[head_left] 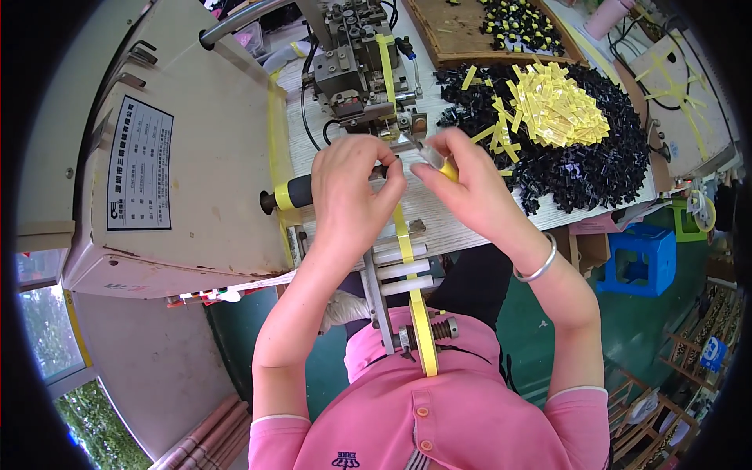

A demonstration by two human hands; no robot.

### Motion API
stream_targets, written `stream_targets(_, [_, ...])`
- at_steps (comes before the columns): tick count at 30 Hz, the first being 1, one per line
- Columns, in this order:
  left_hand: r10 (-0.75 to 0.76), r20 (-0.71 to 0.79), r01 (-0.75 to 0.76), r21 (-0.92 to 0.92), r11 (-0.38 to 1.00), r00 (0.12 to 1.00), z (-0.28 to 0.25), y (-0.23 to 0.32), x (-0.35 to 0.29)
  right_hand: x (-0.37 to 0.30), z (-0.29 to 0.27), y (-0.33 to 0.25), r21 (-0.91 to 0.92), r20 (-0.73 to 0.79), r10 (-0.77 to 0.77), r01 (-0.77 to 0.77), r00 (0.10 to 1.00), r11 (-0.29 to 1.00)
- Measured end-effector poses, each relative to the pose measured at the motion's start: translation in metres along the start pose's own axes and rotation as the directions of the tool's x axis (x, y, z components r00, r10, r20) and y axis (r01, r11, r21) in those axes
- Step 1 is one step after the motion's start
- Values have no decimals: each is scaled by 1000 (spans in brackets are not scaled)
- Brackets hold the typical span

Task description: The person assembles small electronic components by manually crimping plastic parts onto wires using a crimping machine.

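Just in front of a metal bench machine [345, 78], my two hands are raised close together. My left hand [352, 192] is closed in a pinch, thumb against index finger. A small dark part [381, 171] shows at its fingertips; its exact kind is unclear. In my right hand [474, 188] is a slim metal-tipped tool, which looks like tweezers [428, 154], with yellow on its grip. Its tip points toward the machine's front end. A yellow tape [405, 243] runs from a reel [424, 337] near my waist, over white rollers [403, 269], and passes under my hands.
Right of the machine lies a heap of small black parts [580, 184], with a pile of yellow strips [556, 106] on it. Behind stands a wooden tray [446, 35] of parts. A large beige cabinet [204, 149] walls off the left. A blue stool [642, 258] is at right.
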State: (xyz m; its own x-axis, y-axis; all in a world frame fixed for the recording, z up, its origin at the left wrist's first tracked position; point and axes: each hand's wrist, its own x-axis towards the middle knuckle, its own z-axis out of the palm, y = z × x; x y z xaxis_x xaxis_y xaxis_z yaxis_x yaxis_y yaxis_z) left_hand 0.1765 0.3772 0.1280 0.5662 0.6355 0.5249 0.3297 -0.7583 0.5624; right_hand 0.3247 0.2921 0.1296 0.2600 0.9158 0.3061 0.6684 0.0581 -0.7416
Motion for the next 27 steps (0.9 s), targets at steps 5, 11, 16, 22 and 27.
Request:
stream_targets(5, [-10, -27, 7, -94, 995, 1000, 2, -1, -2, -23, -2, -12, 523, 496, 340, -588, 799, 617])
stream_targets(11, [-8, -13, 7, -95, 995, 1000, 1, 1, -2, -18, -3, -12, 514, 558, 342, -639, 756, 573])
stream_targets(16, [7, -29, -10, -87, 996, 1000, 4, 0, -4, -12, -5, -13, 424, 583, 374, -663, 721, 617])
stream_targets(22, [43, -82, -54, -131, 990, 996, 4, -1, -4, 9, -21, -24, 291, 675, 406, -727, 617, 621])
stream_targets(27, [68, -28, -71, -163, 984, 997, 0, 0, -5, 20, -18, -20, 245, 723, 417, -769, 551, 591])
